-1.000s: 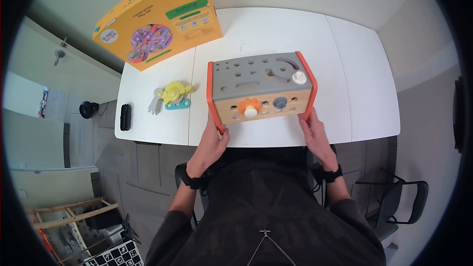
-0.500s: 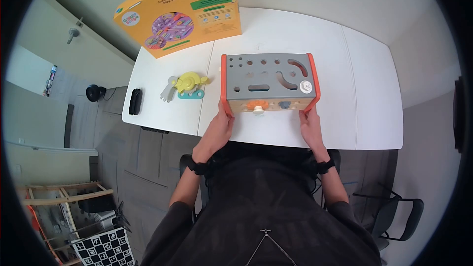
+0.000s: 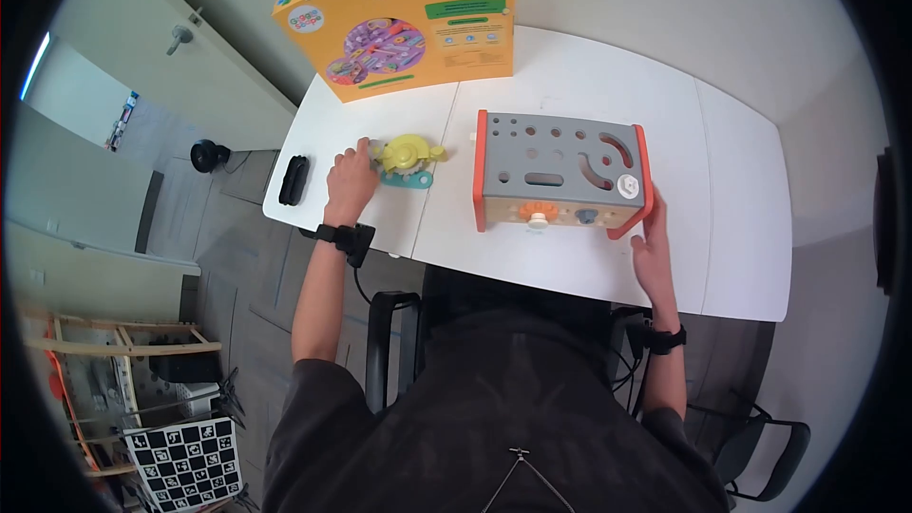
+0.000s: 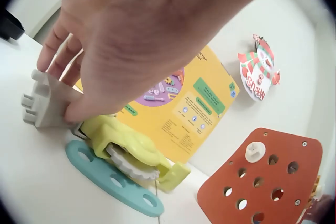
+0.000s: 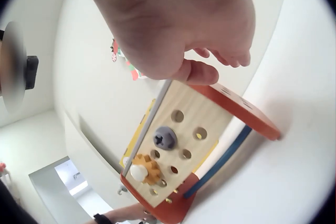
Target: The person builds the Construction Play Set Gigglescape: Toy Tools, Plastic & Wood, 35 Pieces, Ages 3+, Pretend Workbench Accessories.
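In the head view, my left hand (image 3: 351, 180) reaches to the table's left part. Its thumb and fingers pinch a pale grey pronged toy piece (image 4: 47, 100), seen in the left wrist view beside a yellow toy circular saw (image 3: 407, 150). A teal strip with holes (image 4: 113, 179) lies by the saw. The toy workbench (image 3: 556, 157) stands on the table, with a grey top, wooden front and red end panels. My right hand (image 3: 654, 252) is at its right end panel (image 5: 247, 108), thumb apart from the fingers. An orange gear (image 5: 144, 170) and a grey screw (image 5: 165, 138) sit on its front.
A large yellow play-set box (image 3: 399, 33) stands at the back left of the white table (image 3: 736, 199). Near the left edge lies a black case (image 3: 294, 180). A wall closes off the back, and a chair (image 3: 760, 456) stands at the lower right.
The workbench has come down from a tilted hold onto the table. My left hand has left its left panel and moved left to the grey piece; the right hand stays at the right panel.
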`<state>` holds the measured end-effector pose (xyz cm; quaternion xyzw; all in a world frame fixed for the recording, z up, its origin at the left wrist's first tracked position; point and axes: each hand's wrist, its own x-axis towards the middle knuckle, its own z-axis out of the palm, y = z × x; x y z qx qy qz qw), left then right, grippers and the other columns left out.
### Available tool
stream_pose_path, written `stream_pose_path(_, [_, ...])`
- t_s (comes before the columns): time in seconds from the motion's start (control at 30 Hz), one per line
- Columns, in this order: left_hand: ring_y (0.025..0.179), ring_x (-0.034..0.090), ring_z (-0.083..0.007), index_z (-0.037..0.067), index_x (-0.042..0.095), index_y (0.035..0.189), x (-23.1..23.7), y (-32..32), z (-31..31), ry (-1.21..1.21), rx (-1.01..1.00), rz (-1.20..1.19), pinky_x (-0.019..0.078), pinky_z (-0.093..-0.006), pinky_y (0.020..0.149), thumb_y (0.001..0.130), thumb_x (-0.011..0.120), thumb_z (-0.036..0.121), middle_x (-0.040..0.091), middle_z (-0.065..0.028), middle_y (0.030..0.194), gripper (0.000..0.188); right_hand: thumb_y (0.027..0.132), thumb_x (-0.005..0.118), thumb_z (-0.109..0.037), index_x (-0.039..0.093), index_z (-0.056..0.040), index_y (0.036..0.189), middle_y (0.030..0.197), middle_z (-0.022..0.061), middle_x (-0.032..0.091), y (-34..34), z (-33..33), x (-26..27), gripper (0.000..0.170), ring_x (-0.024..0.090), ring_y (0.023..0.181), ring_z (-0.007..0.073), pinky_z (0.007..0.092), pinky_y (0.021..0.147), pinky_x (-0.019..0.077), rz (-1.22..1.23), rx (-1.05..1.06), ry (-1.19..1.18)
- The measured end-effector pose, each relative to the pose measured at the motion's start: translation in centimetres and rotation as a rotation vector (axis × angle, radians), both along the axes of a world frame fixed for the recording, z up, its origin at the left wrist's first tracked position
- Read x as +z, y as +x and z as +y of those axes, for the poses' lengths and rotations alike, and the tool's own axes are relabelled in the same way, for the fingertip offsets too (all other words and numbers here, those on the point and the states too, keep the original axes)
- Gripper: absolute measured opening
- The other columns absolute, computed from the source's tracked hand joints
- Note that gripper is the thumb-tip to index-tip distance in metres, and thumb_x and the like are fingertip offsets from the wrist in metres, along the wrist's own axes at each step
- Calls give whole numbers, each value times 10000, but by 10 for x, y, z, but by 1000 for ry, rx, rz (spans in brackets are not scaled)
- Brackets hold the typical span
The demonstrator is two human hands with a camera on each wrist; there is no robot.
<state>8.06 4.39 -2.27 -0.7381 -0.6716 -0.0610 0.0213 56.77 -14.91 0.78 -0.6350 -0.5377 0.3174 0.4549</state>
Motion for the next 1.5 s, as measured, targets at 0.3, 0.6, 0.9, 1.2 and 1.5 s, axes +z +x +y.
stream_pose_path(0.3, [1033, 743, -293, 63, 586, 1468, 30, 2, 53, -360, 39, -550, 587, -424, 915, 971, 735, 263, 768, -157, 1162, 555, 780, 332, 160, 323, -59, 1631, 1652, 220, 406, 16, 0, 76, 879, 326, 1603, 330, 489, 1347, 206, 66, -149, 204])
stream_pose_path(0.6, [1209, 656, -196, 55, 470, 1549, 134, 137, 1, -251, -489, -1310, 527, -388, 1037, 1007, 724, 125, 696, -101, 1307, 603, 984, 409, 55, 508, -48, 1485, 1463, 136, 621, -45, 32, 133, 521, 545, 1442, 306, 462, 1226, 415, 81, 130, 148])
stream_pose_path(0.9, [1284, 680, -376, 128, 450, 1540, 129, 166, -12, -99, -579, -1045, 547, -452, 1070, 968, 708, 40, 709, -171, 1358, 633, 1030, 420, -7, 530, -33, 1465, 1290, 240, 693, -90, 102, 140, 450, 663, 1207, 391, 477, 1014, 516, -234, 422, 238])
stream_pose_path(1.2, [1200, 665, -215, 142, 452, 1582, 121, 163, -12, -149, -659, -1038, 547, -362, 1024, 930, 731, 88, 672, -106, 1374, 711, 921, 419, 87, 551, -55, 1483, 1227, 272, 698, -99, 137, 125, 594, 654, 1111, 459, 513, 1009, 508, -335, 465, 365])
stream_pose_path(1.5, [1144, 741, -347, 176, 480, 1513, 106, 166, -9, -2, -693, -1004, 572, -429, 997, 937, 775, 89, 783, -111, 1197, 654, 817, 478, 144, 652, -27, 1346, 1191, 246, 734, -101, 144, 116, 582, 687, 1042, 454, 512, 973, 538, -421, 431, 476])
